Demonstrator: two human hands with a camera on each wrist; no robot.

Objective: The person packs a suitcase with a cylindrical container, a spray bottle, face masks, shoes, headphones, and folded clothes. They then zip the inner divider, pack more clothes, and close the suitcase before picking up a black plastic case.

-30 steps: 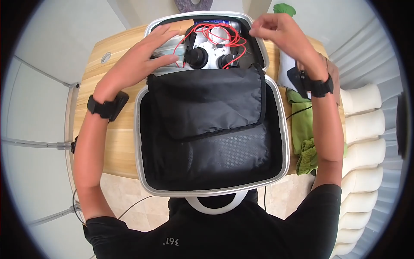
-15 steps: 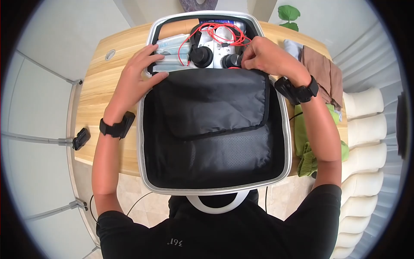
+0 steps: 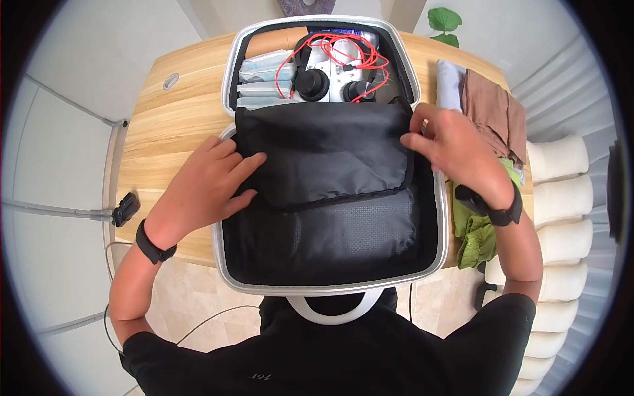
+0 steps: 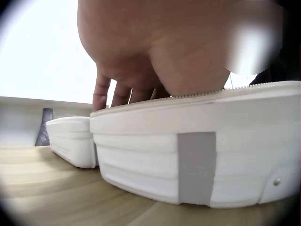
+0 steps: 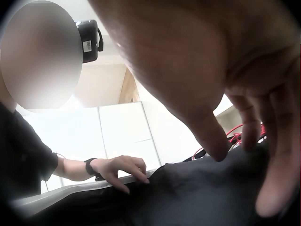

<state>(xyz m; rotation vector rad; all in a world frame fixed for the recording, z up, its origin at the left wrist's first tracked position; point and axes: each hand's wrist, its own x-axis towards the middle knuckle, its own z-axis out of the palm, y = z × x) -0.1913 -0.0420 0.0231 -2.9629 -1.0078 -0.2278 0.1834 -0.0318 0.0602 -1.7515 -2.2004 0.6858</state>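
Note:
A white hard-shell suitcase [image 3: 445,247] lies opened on the table, its two halves joined at the middle. A black fabric flap [image 3: 323,148] is folded over the upper part of the near half. My left hand [image 3: 205,185] lies across the near half's left rim, fingers spread at the flap's left edge. At the flap's right edge is my right hand [image 3: 459,142]; in the right wrist view its thumb and fingers stand apart over the black cloth. Black headphones [image 3: 312,83] with a coiled red cable [image 3: 356,63] sit in the far half.
Left of the headphones are packed face masks [image 3: 264,72] and a brown item [image 3: 276,41]. Folded brown cloth [image 3: 492,105] and green cloth [image 3: 475,241] lie right of the suitcase on the wooden table [image 3: 165,125]. A small black device [image 3: 125,210] is at the table's left edge.
Both hands have come back from the far half to the sides of the near half. The right hand has left the right earcup and the red cable beside it.

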